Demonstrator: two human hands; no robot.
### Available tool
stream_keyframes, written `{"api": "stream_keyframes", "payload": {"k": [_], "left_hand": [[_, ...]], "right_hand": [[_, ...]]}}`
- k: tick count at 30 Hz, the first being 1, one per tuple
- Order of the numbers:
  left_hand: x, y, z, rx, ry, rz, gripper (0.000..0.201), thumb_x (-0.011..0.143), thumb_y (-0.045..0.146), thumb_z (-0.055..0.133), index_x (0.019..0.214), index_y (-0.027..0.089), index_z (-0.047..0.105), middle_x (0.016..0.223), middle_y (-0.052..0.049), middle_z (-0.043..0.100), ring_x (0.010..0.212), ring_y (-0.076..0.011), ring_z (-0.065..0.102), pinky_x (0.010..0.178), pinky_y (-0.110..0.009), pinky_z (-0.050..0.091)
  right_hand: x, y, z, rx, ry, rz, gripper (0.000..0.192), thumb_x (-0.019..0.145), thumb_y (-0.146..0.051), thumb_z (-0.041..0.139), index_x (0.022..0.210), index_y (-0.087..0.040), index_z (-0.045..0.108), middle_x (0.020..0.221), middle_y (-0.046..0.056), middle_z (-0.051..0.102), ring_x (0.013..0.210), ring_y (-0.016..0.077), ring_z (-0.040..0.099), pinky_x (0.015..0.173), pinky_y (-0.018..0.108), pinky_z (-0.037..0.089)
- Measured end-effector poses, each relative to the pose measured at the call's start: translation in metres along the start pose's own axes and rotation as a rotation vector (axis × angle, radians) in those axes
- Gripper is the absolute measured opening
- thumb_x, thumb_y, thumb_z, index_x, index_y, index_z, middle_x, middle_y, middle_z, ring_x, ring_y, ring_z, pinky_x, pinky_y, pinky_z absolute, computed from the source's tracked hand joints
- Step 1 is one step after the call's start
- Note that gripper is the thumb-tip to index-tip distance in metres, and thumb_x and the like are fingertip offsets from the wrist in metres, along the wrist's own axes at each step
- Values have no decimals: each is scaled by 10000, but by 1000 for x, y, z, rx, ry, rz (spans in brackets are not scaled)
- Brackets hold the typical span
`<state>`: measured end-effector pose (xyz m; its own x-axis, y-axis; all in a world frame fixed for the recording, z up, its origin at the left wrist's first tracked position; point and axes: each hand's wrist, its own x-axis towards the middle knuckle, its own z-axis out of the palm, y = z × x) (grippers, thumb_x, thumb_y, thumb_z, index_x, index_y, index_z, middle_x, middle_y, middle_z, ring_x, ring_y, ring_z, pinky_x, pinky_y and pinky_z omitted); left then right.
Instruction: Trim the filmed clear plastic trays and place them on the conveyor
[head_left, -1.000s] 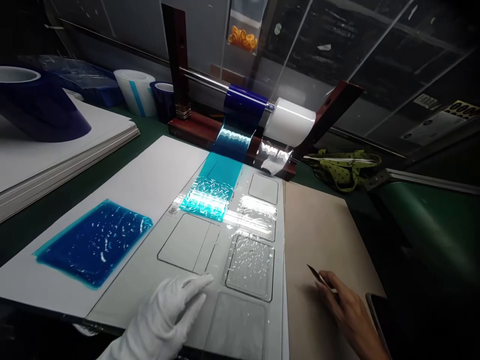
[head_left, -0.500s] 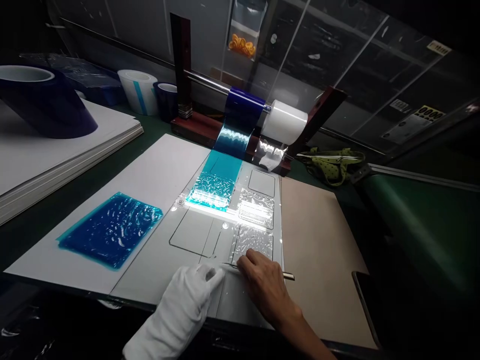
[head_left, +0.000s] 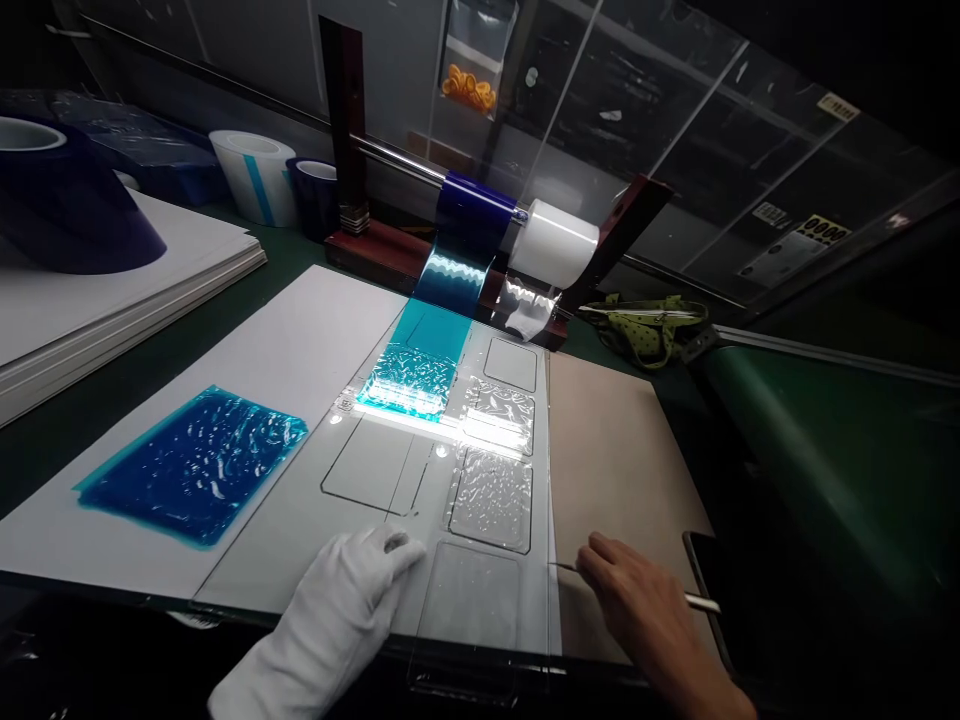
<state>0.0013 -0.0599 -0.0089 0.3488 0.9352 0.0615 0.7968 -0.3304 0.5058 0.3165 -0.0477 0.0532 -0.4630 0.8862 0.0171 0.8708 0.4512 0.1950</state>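
Green bench (head_left: 817, 450), white boards (head_left: 97, 300), tape rolls (head_left: 251, 175).

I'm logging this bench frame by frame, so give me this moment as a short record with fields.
left hand: white-gloved left hand, flat on the clear template sheet
right hand: bare right hand, holds a thin blade tool, tip at the sheet's right edge
film on sheet: blue film and clear film
rolls: blue roll and white roll on a rod
loose piece: blue film patch on white board

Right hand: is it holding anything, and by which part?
The right hand grips a thin blade tool around its middle; both ends stick out.
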Motion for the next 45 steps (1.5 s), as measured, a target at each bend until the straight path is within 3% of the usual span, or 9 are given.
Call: {"api": "stream_keyframes", "payload": {"k": [5,9,12,16,21,28,37,41,45], "left_hand": [[34,4,-8,69,51,-62,391,929,140,384,1263,275,536,969,-24,683,781,-151,639,754,-301,527],[80,12,-13,249,-11,-86,539,897,70,352,1371,313,433,753,0,653,602,-159,589,605,-292,472],[101,12,-12,268,-38,-80,605,833,7,359,1334,328,469,805,-4,665,601,-168,597,560,-287,443],[105,8,-10,294,-60,-81,600,812,-10,350,1274,338,513,920,-18,674,648,-188,628,563,-299,454],[106,9,-10,282,-73,-89,531,816,-2,366,1212,300,551,993,-18,678,749,-199,660,646,-310,505],[107,9,-13,242,-69,-91,566,865,33,333,1298,360,496,946,-18,680,673,-202,653,604,-323,515],[103,0,-13,89,-24,-69,471,889,101,370,1226,379,547,951,42,700,712,-157,667,682,-297,557],[103,-14,-31,41,25,-24,473,918,245,444,1376,350,390,1143,42,663,984,-100,644,851,-211,526],[116,-44,-53,147,126,3,616,889,394,506,1449,250,294,1453,-69,437,1354,-215,378,1132,-432,315]], "right_hand": [[-12,35,-3,37,-86,166,227,956,-212,411,786,-222,561,720,-11,583,507,122,527,461,240,184],[45,24,-6,220,-26,165,170,954,-222,473,847,-206,603,816,9,628,650,137,588,524,242,252],[98,9,-4,262,-10,111,181,949,-176,471,841,-194,615,845,12,640,691,127,583,546,241,253],[150,-12,3,278,-19,31,193,936,-156,480,817,-203,624,832,0,642,673,115,545,536,250,215],[179,-30,11,285,-50,-50,175,904,-131,496,813,-205,625,836,6,637,691,119,535,530,266,182],[162,-4,12,277,-103,-4,186,904,-126,493,792,-206,619,831,-3,643,689,116,545,536,257,199],[57,78,3,232,-164,307,191,895,-161,491,775,-196,637,816,43,676,671,205,609,540,274,283],[47,68,-7,345,-132,366,128,915,-277,522,964,-231,632,933,35,707,796,213,658,630,281,404],[89,21,-10,477,-106,308,156,941,-304,488,917,-238,627,915,16,718,818,181,663,684,262,437]]}}
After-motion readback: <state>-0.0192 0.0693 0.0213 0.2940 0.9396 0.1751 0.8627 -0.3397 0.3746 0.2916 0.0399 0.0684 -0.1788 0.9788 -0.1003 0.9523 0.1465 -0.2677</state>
